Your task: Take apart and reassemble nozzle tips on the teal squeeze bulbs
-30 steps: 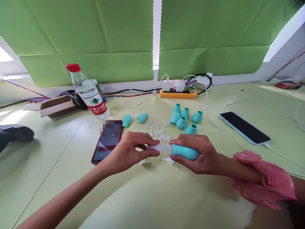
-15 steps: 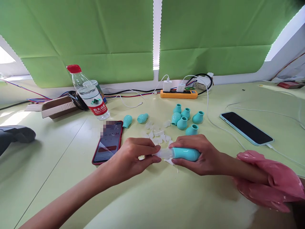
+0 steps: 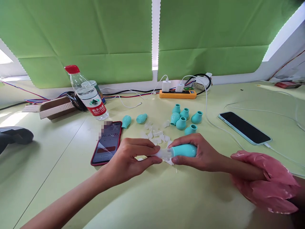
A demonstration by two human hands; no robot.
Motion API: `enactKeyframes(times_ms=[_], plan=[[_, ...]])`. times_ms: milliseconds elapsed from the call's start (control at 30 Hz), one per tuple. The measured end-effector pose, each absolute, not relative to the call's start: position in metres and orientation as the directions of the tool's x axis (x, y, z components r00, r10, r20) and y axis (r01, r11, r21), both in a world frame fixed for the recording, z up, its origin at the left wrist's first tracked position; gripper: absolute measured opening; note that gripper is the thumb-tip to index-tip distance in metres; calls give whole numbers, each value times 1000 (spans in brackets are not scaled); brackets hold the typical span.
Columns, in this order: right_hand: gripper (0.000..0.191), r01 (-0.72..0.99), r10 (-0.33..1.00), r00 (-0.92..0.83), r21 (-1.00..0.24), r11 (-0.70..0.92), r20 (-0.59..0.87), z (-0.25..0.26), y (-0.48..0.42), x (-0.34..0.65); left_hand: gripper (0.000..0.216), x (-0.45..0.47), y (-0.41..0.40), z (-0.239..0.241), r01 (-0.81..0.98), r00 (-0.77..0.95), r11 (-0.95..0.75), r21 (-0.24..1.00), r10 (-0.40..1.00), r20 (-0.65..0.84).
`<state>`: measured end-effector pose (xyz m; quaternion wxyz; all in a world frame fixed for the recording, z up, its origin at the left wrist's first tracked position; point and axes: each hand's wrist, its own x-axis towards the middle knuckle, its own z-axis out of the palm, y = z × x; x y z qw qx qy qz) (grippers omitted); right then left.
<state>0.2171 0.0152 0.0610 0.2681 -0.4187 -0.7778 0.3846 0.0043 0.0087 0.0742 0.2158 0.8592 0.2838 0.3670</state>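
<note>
Turquoise squeeze bulb (image 3: pixel 184 150) was clasped by curled right hand (image 3: pixel 202 153), translucent tube (image 3: pixel 165 153) finger-pinched by left hand (image 3: pixel 132 157); straight alignment seemed advisable.

The left hand (image 3: pixel 133 156) has come slightly nearer; the right hand (image 3: pixel 201 156) has shifted left over the bulb (image 3: pixel 183 150). The phone (image 3: pixel 106 144) now reads 35 seconds, up from 34.

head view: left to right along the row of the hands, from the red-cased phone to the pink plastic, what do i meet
Red-cased phone → left hand → translucent piece → teal bulb → right hand → pink plastic around the forearm.
</note>
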Motion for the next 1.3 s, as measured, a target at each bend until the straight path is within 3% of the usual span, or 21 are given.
enactKeyframes(times_ms=[233,400,567,667,733,800,867,933,1167,1300], plan=[[21,412,867,-496,-865,287,51,55,17,215,9,4,11,76,322,600,-750,578,634,488],[18,334,803,-574,-849,409,161,57,15,208,14,2,11,85,361,596,-732,578,658,460],[19,390,715,-552,-626,676,428,77,40,204,29,-10,11,99,361,384,-671,647,740,553],[28,532,737,-427,-514,673,524,84,83,200,26,-22,19,104,495,303,-573,653,818,489],[28,664,810,-409,-472,580,421,81,115,194,23,-26,26,99,645,375,-533,548,845,381],[25,769,860,-386,-399,500,334,72,142,187,24,-25,33,87,763,477,-550,338,833,279],[21,815,881,-372,-352,461,292,62,160,181,27,-20,38,72,800,553,-586,125,802,225],[17,848,894,-357,-307,431,269,56,169,179,28,-12,40,58,797,594,-604,27,791,146],[32,929,882,-277,-128,348,382,68,122,195,19,5,35,37,797,602,-605,0,794,85],[30,814,756,-494,-76,576,429,45,70,196,23,5,35,31,784,616,-620,27,782,93]])
